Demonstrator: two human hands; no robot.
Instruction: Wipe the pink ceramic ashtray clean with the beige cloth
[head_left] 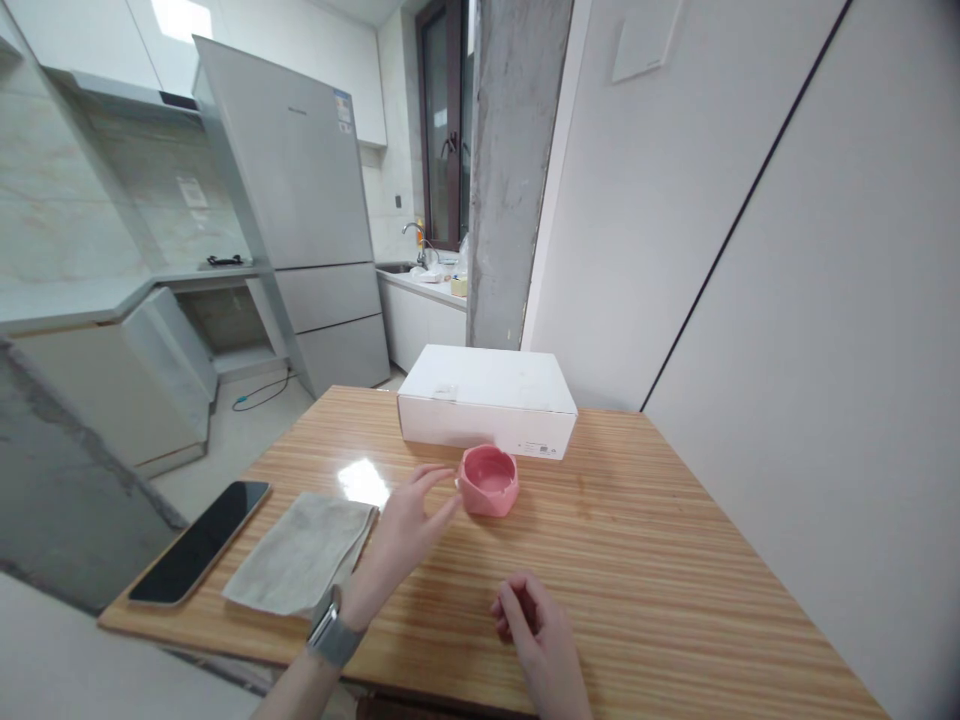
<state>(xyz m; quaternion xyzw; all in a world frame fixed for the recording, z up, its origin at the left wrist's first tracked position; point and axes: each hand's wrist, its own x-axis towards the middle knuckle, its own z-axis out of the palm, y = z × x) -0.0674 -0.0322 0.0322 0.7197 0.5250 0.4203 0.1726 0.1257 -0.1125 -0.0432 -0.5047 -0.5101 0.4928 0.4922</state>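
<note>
A pink faceted bowl (489,482) stands upright on the wooden table (645,560), just in front of a white box (487,400). My left hand (409,520), with a grey watch on its wrist, is at the bowl's left side, fingers apart and fingertips close to the rim; whether they touch it is unclear. Nearer the table's front edge, my right hand (534,625) rests with its fingers curled together. Anything inside that curl is hidden from view. A folded grey cloth (300,555) lies to the left, partly beside my left wrist.
At the table's left edge lies a black phone (201,542). A white wall (810,350) borders the table on the right. Beyond the table stand a grey fridge (300,180), a kitchen counter and a sink.
</note>
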